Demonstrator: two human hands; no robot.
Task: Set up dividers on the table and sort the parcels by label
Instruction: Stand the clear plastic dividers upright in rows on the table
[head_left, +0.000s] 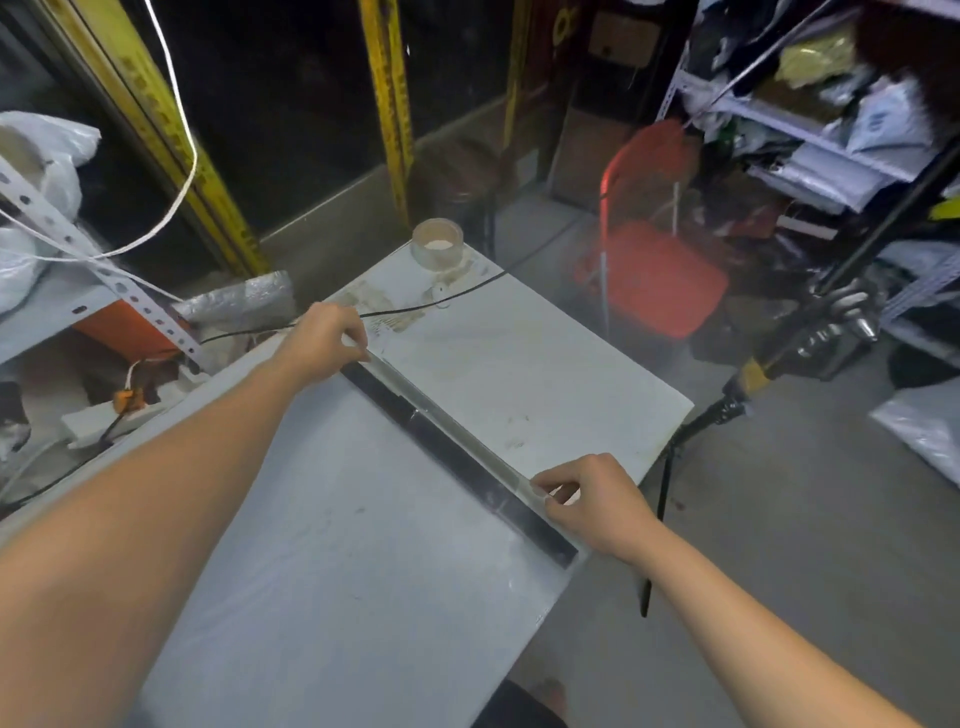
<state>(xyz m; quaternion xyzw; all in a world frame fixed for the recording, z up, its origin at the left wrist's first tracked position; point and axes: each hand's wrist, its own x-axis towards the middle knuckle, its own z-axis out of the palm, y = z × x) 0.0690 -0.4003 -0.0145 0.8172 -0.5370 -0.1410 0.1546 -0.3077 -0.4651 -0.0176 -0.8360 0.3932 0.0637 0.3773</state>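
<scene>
Down at the near end, the grey table (322, 597) fills the view, both forearms reaching out over it. The right hand (592, 501) is at the table's right edge, fingers curled in, thumb and forefinger pinching the near end of a pale strip (457, 426). That strip runs diagonally across the tabletop, just beside and along the black divider (441, 447), which lies flat across the table from edge to edge. Follow it up and there's the left hand (324, 338), fingers curled together over the strip's far end; its fingertips are hidden, so how it grips I cannot tell. Beyond, a black cable (415, 310) crosses the top, and a tape roll (437, 244) sits at the far corner. Further off, a red chair (654, 275), and parcels (852, 150) stacked on shelving at the right.
</scene>
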